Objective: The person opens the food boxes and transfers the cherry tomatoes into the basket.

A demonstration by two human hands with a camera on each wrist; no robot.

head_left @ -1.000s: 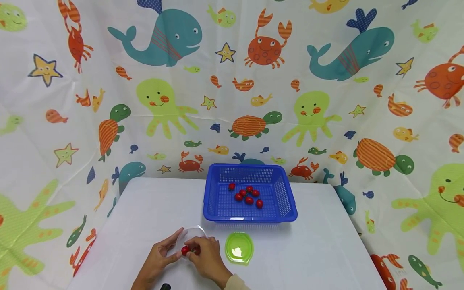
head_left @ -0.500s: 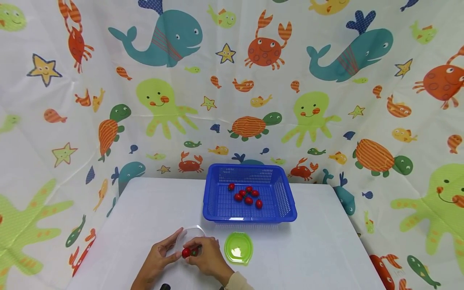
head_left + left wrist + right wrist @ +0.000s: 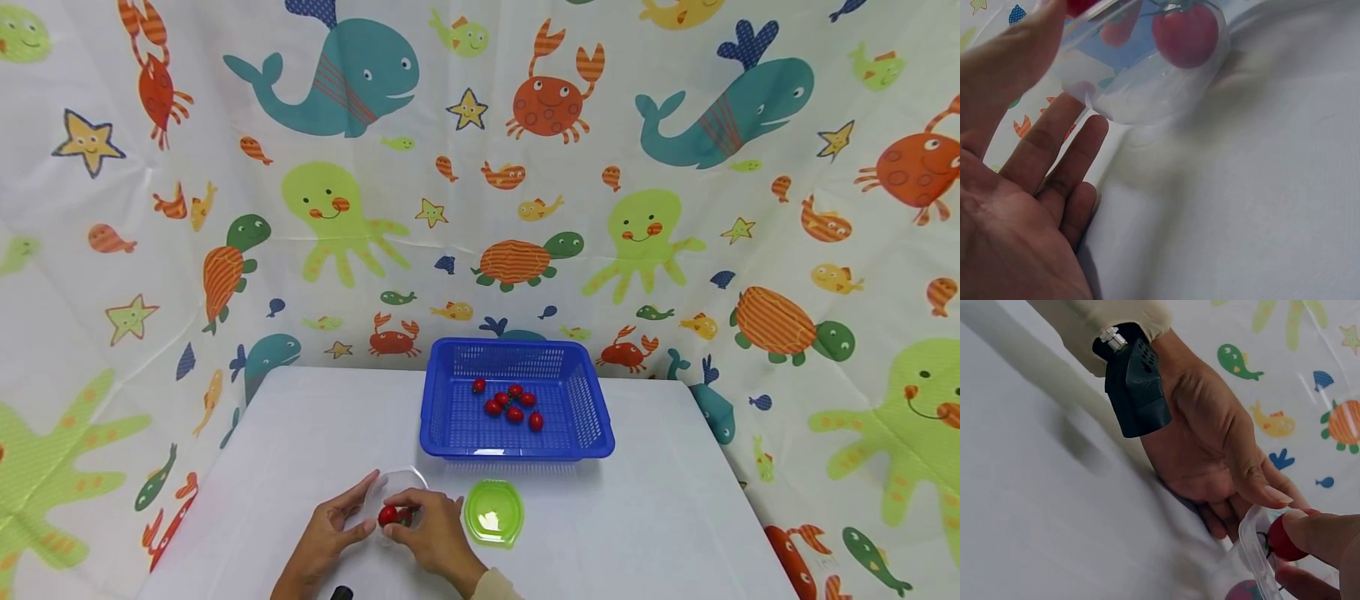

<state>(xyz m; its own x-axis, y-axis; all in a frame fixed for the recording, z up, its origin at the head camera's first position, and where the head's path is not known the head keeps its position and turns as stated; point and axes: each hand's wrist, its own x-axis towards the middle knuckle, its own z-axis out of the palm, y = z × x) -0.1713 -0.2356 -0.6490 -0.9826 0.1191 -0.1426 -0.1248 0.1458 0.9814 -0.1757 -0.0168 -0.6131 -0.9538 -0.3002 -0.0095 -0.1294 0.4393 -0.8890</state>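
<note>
My left hand [image 3: 330, 529] holds a clear plastic container [image 3: 397, 481] on the white table, its thumb on the near side and fingers round the far side. My right hand [image 3: 435, 533] pinches a red cherry tomato [image 3: 387, 516] at the container's opening. Seen from the right wrist, that same tomato [image 3: 1286, 540] sits beside the container's rim [image 3: 1250, 544], under my right thumb [image 3: 1322, 534]. Through the clear wall in the left wrist view, a cherry tomato [image 3: 1185, 34] with a green stem and another red one [image 3: 1121, 28] show. My right fingers partly hide the container's inside.
A blue plastic basket [image 3: 517, 452] with several cherry tomatoes [image 3: 515, 414] stands at the back of the table [image 3: 645, 517]. A green lid [image 3: 493, 515] lies just right of my right hand. Behind hangs a sea-animal patterned cloth [image 3: 465, 275].
My right hand and its tomato dip slightly toward me, then shift a little away and right at the container's opening. The left hand, lid and basket stay in place.
</note>
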